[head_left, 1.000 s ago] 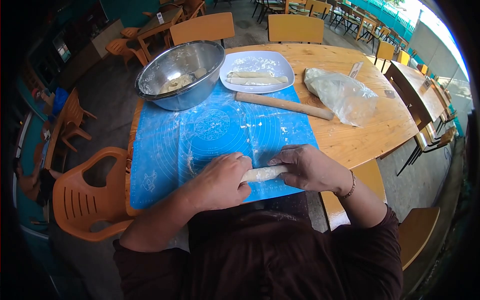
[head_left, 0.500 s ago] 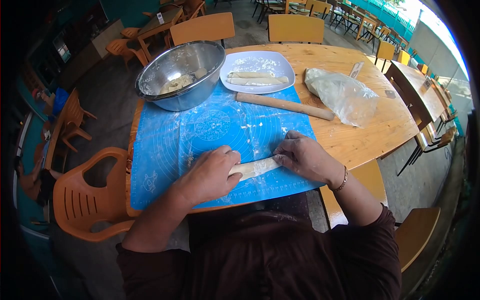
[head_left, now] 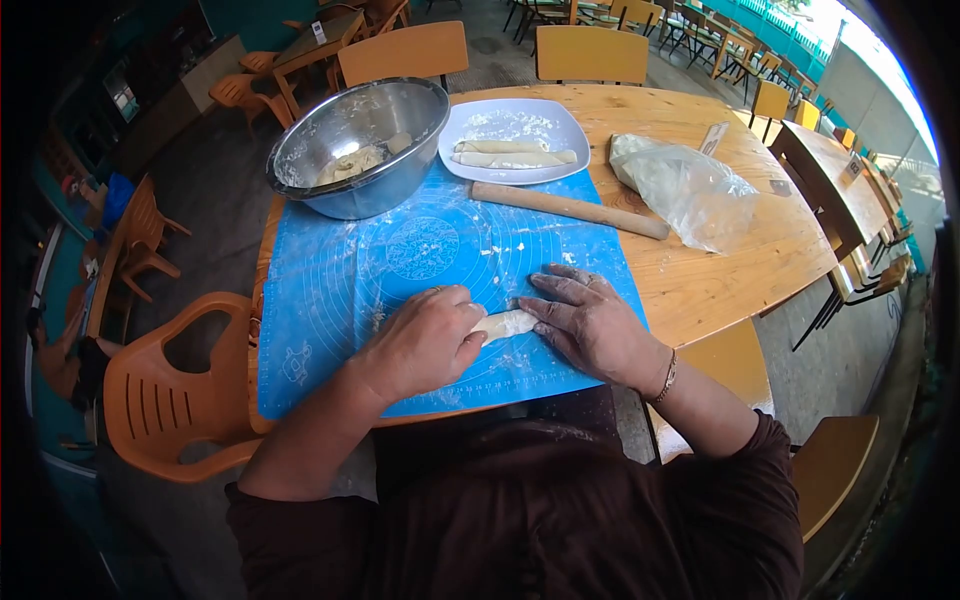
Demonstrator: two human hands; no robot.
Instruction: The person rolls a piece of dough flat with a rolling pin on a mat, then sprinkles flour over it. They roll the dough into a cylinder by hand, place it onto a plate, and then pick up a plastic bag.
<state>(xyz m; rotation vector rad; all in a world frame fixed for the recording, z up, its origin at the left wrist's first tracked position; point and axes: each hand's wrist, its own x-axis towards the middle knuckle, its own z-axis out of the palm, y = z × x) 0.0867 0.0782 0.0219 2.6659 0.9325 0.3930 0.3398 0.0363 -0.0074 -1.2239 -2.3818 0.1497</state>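
Observation:
A pale, floured dough roll [head_left: 505,325] lies on the blue pastry mat [head_left: 325,290] close to the table's front edge. My left hand [head_left: 425,338] is curled round its left end, with thumb and fingers closed on it. At the other end, my right hand [head_left: 592,325] lies with fingers stretched and somewhat spread, the fingertips touching the dough. Flour dusts the right fingers. Both ends of the roll are partly hidden by my hands. Behind them a wooden rolling pin [head_left: 570,210] rests across the mat's back right part and onto the table.
A steel bowl [head_left: 350,204] with dough in it stands at the back left. Beside it is a white dish [head_left: 455,115] holding floured dough rolls [head_left: 515,159]. A clear plastic bag [head_left: 690,190] with pale contents lies on the wooden table [head_left: 740,285]. An orange chair [head_left: 180,390] stands left.
My right hand has gone from pinching the roll's right end to lying on it with fingers stretched, slightly further left. Less of the roll shows between my hands. My left hand keeps its grip.

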